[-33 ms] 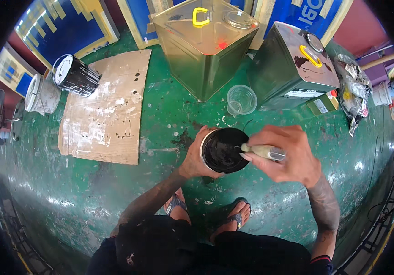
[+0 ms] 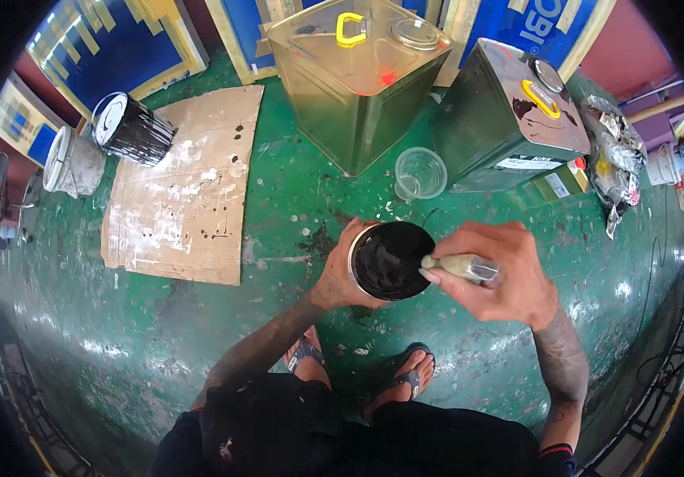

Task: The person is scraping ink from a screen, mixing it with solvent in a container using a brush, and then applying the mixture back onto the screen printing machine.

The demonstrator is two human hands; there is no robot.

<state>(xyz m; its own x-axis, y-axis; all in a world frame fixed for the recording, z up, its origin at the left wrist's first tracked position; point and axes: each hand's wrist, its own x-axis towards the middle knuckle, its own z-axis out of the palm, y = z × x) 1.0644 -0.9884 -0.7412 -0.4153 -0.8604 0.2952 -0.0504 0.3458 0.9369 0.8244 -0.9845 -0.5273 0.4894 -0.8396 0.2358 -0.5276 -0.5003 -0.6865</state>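
My left hand (image 2: 342,270) is wrapped round the side of a round can (image 2: 355,245) with a pale rim. Dark, wet-looking black paint (image 2: 386,262) covers its inside. In my right hand (image 2: 501,270) is a short tool (image 2: 457,265) with a pale, rounded, smeared handle and a shiny metal-looking part, held at the can's right rim. Fingers and thumb close on it; its working end cannot be made out. The can is above the floor, in front of my feet.
Ahead stand two large square metal tins, one gold-topped (image 2: 358,60) and one dark-sided (image 2: 509,119). A clear plastic cup (image 2: 421,172) is near them. Left lie a paint-spotted cardboard sheet (image 2: 191,199), a black-streaked bucket (image 2: 135,131) and a whitish bucket (image 2: 75,163). A crumpled bag (image 2: 616,159) sits right.
My right hand and its tool have shifted very slightly at the can's right rim. The left hand and the can stay as they were.
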